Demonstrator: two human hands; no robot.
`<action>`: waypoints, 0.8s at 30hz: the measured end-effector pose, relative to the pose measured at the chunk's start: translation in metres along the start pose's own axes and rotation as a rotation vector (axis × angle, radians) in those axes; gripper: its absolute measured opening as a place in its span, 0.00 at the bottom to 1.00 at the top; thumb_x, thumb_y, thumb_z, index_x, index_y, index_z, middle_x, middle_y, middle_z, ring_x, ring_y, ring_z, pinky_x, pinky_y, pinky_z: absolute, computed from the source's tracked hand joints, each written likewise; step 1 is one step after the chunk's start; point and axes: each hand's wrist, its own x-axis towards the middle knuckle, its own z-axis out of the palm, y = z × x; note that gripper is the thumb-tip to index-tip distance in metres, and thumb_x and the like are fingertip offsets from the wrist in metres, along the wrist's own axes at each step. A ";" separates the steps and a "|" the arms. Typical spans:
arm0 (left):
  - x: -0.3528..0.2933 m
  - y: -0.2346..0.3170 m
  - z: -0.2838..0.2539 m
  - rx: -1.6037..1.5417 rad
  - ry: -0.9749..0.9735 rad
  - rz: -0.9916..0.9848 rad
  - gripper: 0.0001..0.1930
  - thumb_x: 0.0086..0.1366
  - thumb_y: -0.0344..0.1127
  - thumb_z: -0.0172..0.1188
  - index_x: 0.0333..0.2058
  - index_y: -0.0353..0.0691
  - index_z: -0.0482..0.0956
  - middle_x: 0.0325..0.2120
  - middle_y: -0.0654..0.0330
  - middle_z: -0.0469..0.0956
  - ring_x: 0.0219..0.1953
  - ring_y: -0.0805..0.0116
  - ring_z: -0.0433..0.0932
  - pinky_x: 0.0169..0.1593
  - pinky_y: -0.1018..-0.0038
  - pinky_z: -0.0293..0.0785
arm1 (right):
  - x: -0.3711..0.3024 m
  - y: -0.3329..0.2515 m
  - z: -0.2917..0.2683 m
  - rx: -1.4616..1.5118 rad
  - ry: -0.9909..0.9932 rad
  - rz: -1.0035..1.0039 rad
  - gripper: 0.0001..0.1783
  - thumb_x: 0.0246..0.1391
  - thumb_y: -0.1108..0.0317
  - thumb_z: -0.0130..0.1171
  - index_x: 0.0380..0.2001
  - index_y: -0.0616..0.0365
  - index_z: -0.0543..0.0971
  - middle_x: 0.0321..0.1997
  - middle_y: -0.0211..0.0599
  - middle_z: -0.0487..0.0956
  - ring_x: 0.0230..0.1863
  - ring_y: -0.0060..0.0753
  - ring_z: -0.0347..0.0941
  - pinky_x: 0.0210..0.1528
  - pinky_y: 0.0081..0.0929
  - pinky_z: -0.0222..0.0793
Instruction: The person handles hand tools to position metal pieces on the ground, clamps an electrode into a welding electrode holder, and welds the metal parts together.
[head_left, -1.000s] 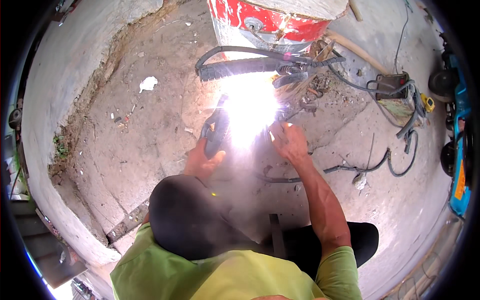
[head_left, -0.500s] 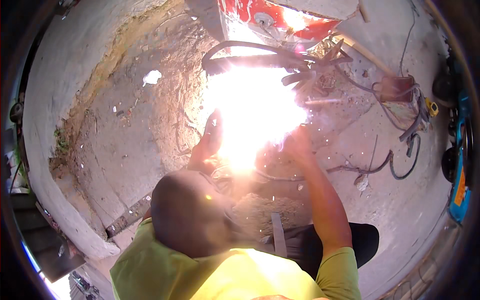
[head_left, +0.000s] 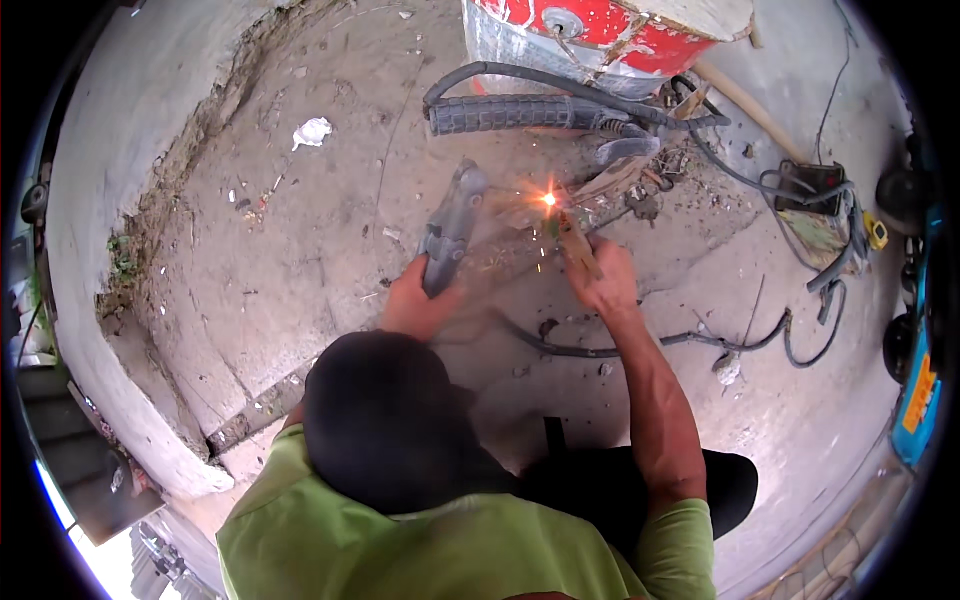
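Glowing orange, a small spot (head_left: pixel 549 199) is seen near the tip of a brownish piece (head_left: pixel 575 243).
Its near end is clamped in the fingers of the right hand (head_left: pixel 613 275); a dark grey tool (head_left: pixel 455 222) is held by its lower end in the left hand (head_left: pixel 418 303), fingers closed around it. Both are held over the littered floor (head_left: pixel 320 225).

Palm of right grip (head_left: pixel 608 278) hidden; left grip (head_left: pixel 424 302) partly blurred; drum (head_left: pixel 588 58) cut by top edge.
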 end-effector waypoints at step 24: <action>0.001 0.002 0.003 0.051 0.023 0.130 0.25 0.63 0.36 0.73 0.55 0.33 0.75 0.35 0.53 0.82 0.34 0.64 0.81 0.39 0.67 0.78 | -0.004 0.041 0.025 -0.019 0.201 -0.314 0.19 0.59 0.52 0.65 0.36 0.60 0.84 0.37 0.60 0.85 0.43 0.69 0.82 0.43 0.55 0.78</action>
